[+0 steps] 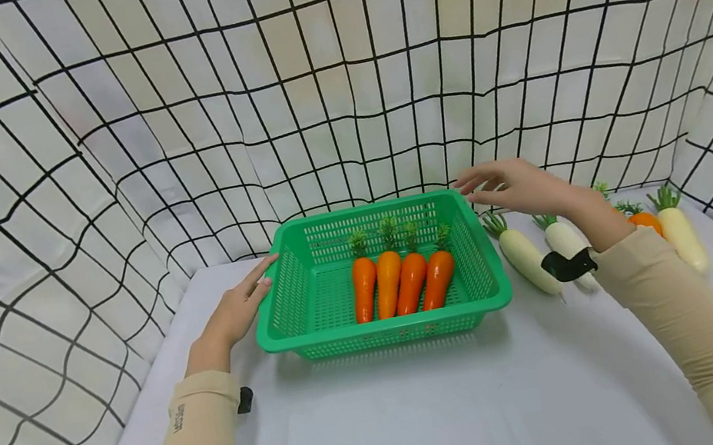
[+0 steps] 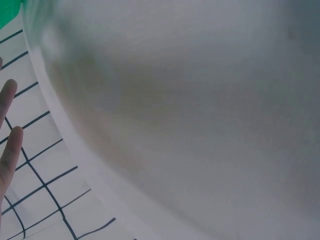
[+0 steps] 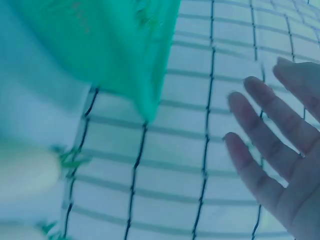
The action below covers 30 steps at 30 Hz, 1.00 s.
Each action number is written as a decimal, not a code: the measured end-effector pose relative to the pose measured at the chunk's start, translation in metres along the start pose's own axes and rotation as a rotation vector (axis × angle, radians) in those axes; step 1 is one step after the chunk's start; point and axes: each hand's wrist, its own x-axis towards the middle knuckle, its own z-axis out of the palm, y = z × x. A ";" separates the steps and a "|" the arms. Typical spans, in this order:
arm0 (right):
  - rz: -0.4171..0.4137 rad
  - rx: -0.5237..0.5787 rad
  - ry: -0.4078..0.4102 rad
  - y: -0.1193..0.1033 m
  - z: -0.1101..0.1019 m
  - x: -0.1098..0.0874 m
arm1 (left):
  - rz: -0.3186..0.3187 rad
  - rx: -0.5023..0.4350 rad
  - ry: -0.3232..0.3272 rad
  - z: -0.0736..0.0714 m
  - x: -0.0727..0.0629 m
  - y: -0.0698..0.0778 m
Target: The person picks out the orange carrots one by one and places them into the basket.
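Note:
A green plastic basket (image 1: 387,326) stands on the white table, with several orange carrots (image 1: 412,284) with green tops side by side in its middle and right part. My left hand (image 1: 234,312) touches the basket's left rim with its fingers extended; only fingertips (image 2: 11,150) show at the edge of the left wrist view. Above the back right corner of the basket, my right hand (image 1: 519,185) hovers with loosely spread fingers and holds nothing. The right wrist view also shows this hand (image 3: 280,145) apart from the basket (image 3: 110,45).
Right of the basket lie white radishes, one (image 1: 525,262) close to its side and another (image 1: 565,240) partly behind the right wrist. Further right are an orange carrot (image 1: 646,222), mostly hidden by the arm, and a pale radish (image 1: 684,240). White cloth walls with black netting (image 1: 351,99) enclose the table.

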 end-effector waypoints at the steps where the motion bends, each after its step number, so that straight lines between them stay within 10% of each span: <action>1: 0.008 -0.008 0.023 0.004 -0.002 -0.005 | 0.000 -0.001 0.000 0.000 0.000 0.000; 11: 0.102 -0.123 0.218 0.052 -0.007 -0.058 | 0.000 -0.007 0.006 0.000 -0.001 0.000; 30: 0.542 -0.177 0.372 0.138 0.005 -0.114 | 0.001 -0.024 0.016 0.002 -0.002 0.000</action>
